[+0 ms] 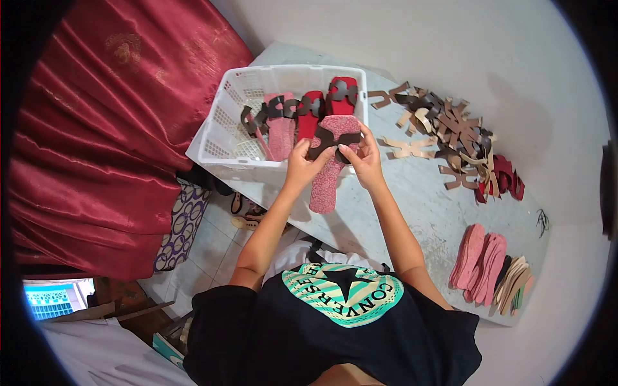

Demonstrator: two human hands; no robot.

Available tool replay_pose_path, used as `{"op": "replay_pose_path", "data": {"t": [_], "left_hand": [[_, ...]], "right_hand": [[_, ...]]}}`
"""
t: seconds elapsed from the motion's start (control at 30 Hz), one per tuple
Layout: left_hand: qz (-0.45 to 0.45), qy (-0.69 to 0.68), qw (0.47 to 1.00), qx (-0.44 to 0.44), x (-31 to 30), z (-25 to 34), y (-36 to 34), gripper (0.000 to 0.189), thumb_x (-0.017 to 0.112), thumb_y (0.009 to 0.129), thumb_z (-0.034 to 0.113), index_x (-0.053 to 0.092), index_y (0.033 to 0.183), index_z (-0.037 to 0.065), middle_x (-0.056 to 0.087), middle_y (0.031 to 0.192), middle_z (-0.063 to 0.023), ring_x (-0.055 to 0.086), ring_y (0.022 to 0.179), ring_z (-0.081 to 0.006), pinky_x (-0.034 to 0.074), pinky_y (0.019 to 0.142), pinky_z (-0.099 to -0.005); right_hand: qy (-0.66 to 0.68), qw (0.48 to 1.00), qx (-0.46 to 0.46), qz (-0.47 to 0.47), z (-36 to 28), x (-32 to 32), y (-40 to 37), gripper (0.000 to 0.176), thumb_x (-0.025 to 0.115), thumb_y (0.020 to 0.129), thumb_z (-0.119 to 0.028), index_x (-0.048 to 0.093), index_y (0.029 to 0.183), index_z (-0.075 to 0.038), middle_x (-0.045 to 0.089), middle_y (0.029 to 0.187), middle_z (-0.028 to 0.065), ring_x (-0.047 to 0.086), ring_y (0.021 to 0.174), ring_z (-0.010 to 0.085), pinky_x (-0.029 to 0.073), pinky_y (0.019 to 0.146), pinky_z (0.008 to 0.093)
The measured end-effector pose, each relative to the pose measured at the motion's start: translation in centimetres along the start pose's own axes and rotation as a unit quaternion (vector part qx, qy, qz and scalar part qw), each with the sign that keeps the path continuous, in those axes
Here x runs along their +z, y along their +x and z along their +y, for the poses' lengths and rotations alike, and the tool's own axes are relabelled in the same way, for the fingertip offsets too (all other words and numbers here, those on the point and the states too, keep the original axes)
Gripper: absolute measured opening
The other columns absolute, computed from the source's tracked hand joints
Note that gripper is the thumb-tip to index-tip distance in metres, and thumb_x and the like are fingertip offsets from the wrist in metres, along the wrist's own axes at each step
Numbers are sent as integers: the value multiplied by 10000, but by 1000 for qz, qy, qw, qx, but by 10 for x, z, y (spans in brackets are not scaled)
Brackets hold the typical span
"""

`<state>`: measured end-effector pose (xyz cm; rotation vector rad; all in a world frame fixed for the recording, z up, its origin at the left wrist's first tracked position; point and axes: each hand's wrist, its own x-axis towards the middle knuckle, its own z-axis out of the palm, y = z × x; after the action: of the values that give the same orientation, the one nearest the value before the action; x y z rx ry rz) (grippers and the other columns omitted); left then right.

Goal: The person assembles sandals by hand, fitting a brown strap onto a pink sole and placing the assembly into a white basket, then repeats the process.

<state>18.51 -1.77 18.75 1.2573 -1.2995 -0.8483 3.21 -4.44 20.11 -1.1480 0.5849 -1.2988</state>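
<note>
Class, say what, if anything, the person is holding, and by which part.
A pink sandal, held at its dark strap, the left hand on one side and the right hand on the other.

1. Glossy dark-red draped curtain (109, 135), upper left of the frame.
2. Pale panel patterned with purple rings (183, 225), left of centre.
3. Pale floor tiles (222, 265), lower left.
4. Thin black tangled cord (543, 222), right.

1 head camera – facing forward; downward
</note>
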Motion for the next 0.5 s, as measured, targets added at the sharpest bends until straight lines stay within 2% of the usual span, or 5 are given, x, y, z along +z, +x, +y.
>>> {"op": "replay_pose_path", "data": {"t": [0.1,0.23,0.37,0.43,0.5], "left_hand": [[112,-104,988,26,-46,-11,27,238,639,822,255,582,863,28,531,764,5,511,689,-89,413,599,-229],[269,-92,948,-142,-117,-62,75,342,606,842,305,516,958,-4,554,813,-40,526,735,-98,434,658,-228],[232,152,936,-215,-182,-173,122,474,676,755,272,469,1035,-49,574,884,-155,572,846,-271,461,745,-341],[203,220,934,-193,-193,-165,126,404,642,732,155,477,1050,-32,549,969,-215,543,942,-339,433,824,-387],[76,372,923,60,-205,-158,129,357,590,696,61,502,1038,9,525,1014,-206,507,987,-348,405,873,-390]], "right_hand": [[24,999,5,-41,4,32,31,590,576,799,55,301,1317,-13,510,1156,90,510,1034,142,420,886,288],[23,999,-11,-35,18,60,73,582,558,792,69,305,1312,-2,505,1159,86,509,1036,136,405,900,272],[13,1000,14,-11,43,75,113,593,574,790,69,311,1314,-18,522,1146,77,513,1031,132,427,877,271],[-60,998,-27,-1,59,83,133,575,567,794,73,320,1305,-16,537,1116,76,523,1008,129,430,866,261],[-43,999,-6,-18,71,88,152,560,547,780,90,327,1284,-16,505,1137,93,491,1044,136,388,892,250]]}}
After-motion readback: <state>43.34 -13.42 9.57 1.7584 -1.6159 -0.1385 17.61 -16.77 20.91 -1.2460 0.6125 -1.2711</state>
